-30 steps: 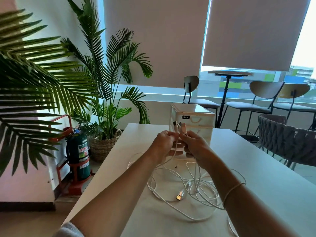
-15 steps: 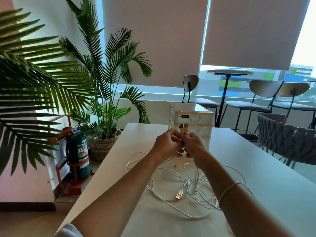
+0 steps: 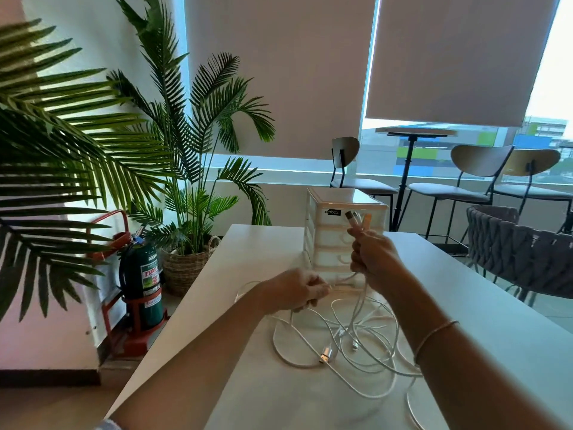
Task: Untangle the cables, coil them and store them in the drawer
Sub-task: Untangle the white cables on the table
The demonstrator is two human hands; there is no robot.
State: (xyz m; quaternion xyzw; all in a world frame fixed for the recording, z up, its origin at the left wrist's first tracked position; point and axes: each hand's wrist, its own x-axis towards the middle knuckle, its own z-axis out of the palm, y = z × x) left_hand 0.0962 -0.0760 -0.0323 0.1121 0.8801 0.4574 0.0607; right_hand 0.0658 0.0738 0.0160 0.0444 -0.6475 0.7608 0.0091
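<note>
White table [image 3: 465,305] fills the lower centre and right of the frame, in a room with lowered window blinds [image 3: 279,72] across the top.

White cables [image 3: 366,342] lie in a loose tangle of overlapping loops on the table at lower centre, just in front of the drawer unit. One metal USB plug [image 3: 325,356] rests on the table within the loops.

The right hand [image 3: 373,256], centre right of the frame, is raised above the tangle with its fingers curled round several cable strands. Two connector ends [image 3: 356,218] stand up out of its top, in front of the drawer unit's upper drawer. The strands hang from this hand down into the tangle. A thin bracelet [image 3: 434,336] sits on the right wrist.

The left hand [image 3: 297,293], lower and to the left of the right hand, is curled and pinching a cable strand close above the table; the exact finger contact is blurred. The two hands are apart.

The drawer unit [image 3: 328,237], a small white plastic stack of drawers with a dark label, stands on the table at centre. All its visible drawers are closed.

Palm plants [image 3: 186,150] occupy the left of the frame, one in a woven basket [image 3: 183,268]. A green fire extinguisher [image 3: 142,283] stands on a red stand at lower left. Chairs [image 3: 465,178] and a tall round stand table [image 3: 412,135] are at upper right, and a woven grey chair [image 3: 511,256] stands at the right edge.
</note>
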